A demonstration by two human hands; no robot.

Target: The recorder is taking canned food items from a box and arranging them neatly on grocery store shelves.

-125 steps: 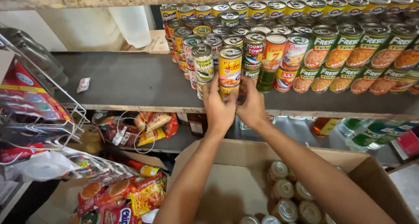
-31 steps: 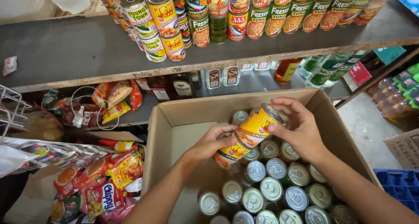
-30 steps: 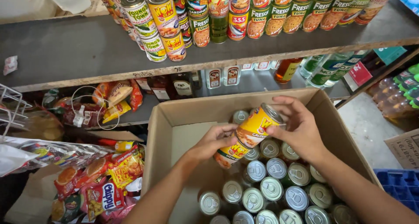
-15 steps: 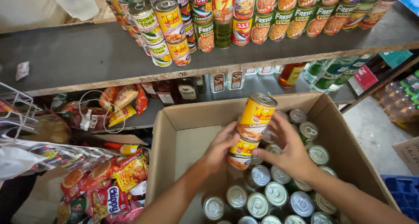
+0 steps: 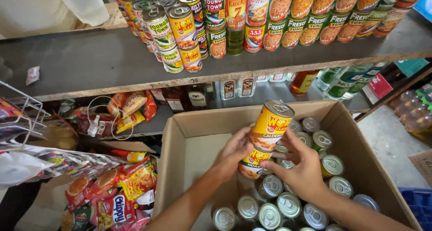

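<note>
Two yellow tin cans stand stacked one on the other above an open cardboard box. My left hand grips the stack from the left and my right hand cups it from the right, mostly around the lower can. Several silver-topped cans fill the box below my hands. On the grey shelf above, more cans stand in stacked rows.
Snack packets lie at the lower left beside a wire rack. Bottles and small jars stand on the lower shelf behind the box. A blue crate sits at the far right on the floor.
My hands left the shelf, dropped into the box, took hold of two stacked yellow cans and have lifted them upward out of the box.
</note>
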